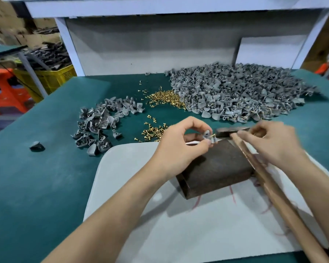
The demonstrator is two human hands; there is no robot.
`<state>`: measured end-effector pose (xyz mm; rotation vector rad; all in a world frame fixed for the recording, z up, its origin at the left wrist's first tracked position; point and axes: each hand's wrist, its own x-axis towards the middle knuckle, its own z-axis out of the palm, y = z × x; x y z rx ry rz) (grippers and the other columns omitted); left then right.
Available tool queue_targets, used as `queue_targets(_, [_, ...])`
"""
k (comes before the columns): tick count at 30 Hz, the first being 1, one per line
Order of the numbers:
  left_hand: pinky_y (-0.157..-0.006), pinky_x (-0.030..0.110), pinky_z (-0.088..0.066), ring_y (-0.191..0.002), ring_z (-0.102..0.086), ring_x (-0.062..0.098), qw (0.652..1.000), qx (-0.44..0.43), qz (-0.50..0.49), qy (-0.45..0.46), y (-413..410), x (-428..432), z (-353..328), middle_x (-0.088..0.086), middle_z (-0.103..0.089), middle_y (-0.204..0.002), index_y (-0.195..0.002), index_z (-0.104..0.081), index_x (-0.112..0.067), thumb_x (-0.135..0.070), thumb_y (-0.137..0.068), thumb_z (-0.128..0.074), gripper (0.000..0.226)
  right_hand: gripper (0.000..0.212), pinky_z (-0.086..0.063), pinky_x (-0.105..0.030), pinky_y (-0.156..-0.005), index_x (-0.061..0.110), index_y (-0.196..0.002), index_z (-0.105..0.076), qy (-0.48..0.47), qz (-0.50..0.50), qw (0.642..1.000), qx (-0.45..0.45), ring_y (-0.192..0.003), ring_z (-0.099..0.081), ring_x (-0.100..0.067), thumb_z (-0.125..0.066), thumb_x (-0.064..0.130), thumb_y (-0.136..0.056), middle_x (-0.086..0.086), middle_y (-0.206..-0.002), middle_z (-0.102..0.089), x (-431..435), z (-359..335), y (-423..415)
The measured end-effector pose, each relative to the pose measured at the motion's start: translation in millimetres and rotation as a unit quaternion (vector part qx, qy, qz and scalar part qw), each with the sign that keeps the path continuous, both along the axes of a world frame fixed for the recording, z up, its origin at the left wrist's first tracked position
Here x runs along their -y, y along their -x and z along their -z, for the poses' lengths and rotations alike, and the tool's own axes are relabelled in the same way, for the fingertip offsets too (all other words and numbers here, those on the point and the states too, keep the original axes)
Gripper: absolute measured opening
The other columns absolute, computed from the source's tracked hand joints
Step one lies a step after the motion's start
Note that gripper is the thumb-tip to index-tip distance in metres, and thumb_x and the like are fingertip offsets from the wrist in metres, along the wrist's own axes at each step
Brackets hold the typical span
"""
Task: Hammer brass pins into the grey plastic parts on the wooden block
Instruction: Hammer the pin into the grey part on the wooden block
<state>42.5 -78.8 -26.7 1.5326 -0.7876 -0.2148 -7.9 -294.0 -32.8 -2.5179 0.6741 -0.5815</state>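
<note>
Hammer [272,188] beside wooden block [217,168]; left hand [179,145] pinch on grey part [207,134]

Surface: a teal-green surface [36,186], dusty in patches, spreads under and all round the fingers [195,123].
Pad: a pale grey pad [160,234] with rounded corners lies on the surface, below the fingers and nearer.
Red marks: thin red scribbles [197,203] on the pad, nearer than the fingers.
Back panel: a white panel [150,44] stands upright well beyond the fingers.
Board: a smaller white board [270,52] in front of it, beyond and right of the fingers.
Post: a white post [68,46] rises beyond and left of the fingers, under a white shelf [160,6].
Crate: a yellow crate [53,78] heaped with dark pieces [49,54], far left of the fingers.
Stool: an orange plastic stool [6,92], further left still.
Boxes: brown cardboard boxes [0,19] behind the crate.
</note>
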Motion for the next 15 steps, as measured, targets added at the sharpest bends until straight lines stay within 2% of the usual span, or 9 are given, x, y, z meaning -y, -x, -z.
queue_targets(1, [-0.078,0.025,-0.055,-0.081,-0.066,0.013,1.0,0.01,-0.003,-0.009,-0.4,-0.4,0.2,0.005,-0.064,-0.092,-0.089,-0.06,-0.01,0.008,-0.081,-0.065,0.02,0.033,-0.038,-0.03,-0.063,0.021,-0.073,-0.059,0.009,0.023,0.998,-0.064,-0.073,-0.054,-0.027,-0.068,0.053,-0.074,-0.005,-0.067,-0.059,-0.7,6.1,-0.8])
queue_targets(3, [-0.079,0.021,-0.052,-0.081,-0.067,0.01,0.999,0.035,-0.01,-0.017,-1.6,-1.5,0.3,0.004,-0.069,-0.093,-0.089,-0.063,-0.008,0.004,-0.08,-0.068,0.016,0.043,-0.038,-0.031,-0.06,0.019,-0.071,-0.058,0.04,0.058,0.993,-0.1,-0.068,-0.049,-0.026,-0.063,0.062,-0.075,-0.009,-0.068,-0.06,-7.7,15.0,-3.1])
queue_targets(6, [-0.083,0.013,-0.046,-0.085,-0.065,0.006,0.994,0.078,-0.03,-0.067,-6.3,-3.3,2.9,-0.001,-0.072,-0.09,-0.087,-0.07,-0.009,-0.003,-0.079,-0.072,0.011,0.054,-0.033,-0.028,-0.05,0.009,-0.053,-0.054,0.046,0.068,0.99,-0.111,-0.054,-0.048,-0.027,-0.056,0.055,-0.083,-0.008,-0.053,-0.055,-13.6,15.2,-10.3])
queue_targets(8, [-0.079,0.008,-0.042,-0.08,-0.063,-0.004,0.992,0.062,-0.022,-0.109,-8.2,-3.2,6.0,-0.007,-0.071,-0.084,-0.085,-0.071,-0.01,-0.005,-0.078,-0.073,0.008,0.052,-0.031,-0.026,-0.046,0.008,-0.049,-0.05,-0.009,0.065,0.989,-0.136,-0.05,-0.049,-0.025,-0.06,0.049,-0.08,-0.005,-0.046,-0.05,-13.1,4.3,-10.7])
queue_targets(10, [-0.082,0.013,-0.045,-0.08,-0.062,-0.003,0.993,0.015,-0.004,-0.113,-10.0,-2.4,9.3,-0.008,-0.07,-0.085,-0.083,-0.07,-0.012,-0.004,-0.078,-0.073,0.01,0.035,-0.037,-0.022,-0.042,0.009,-0.055,-0.056,-0.15,0.038,0.978,-0.137,-0.042,-0.052,-0.019,-0.067,0.035,-0.076,-0.002,-0.043,-0.055,-10.3,-7.4,-5.4])
queue_targets(12, [-0.083,0.013,-0.046,-0.085,-0.063,0.002,0.994,-0.01,0.004,-0.106,-12.2,-1.4,11.9,-0.005,-0.068,-0.096,-0.078,-0.068,-0.016,-0.003,-0.078,-0.074,0.014,0.017,-0.041,-0.019,-0.035,0.003,-0.069,-0.059,-0.274,0.005,0.954,-0.12,-0.031,-0.049,-0.015,-0.066,0.017,-0.078,-0.002,-0.04,-0.054,-8.6,-18.7,4.5])
queue_targets(15, [-0.084,0.011,-0.045,-0.088,-0.062,0.002,0.994,-0.021,0.017,-0.104,-14.5,-1.5,13.3,-0.006,-0.065,-0.104,-0.075,-0.069,-0.019,-0.003,-0.077,-0.074,0.017,0.01,-0.032,-0.016,-0.031,0.002,-0.082,-0.05,-0.313,-0.043,0.948,-0.045,-0.027,-0.039,-0.011,-0.059,0.0,-0.079,0.0,-0.037,-0.047,-12.6,-39.2,19.7])
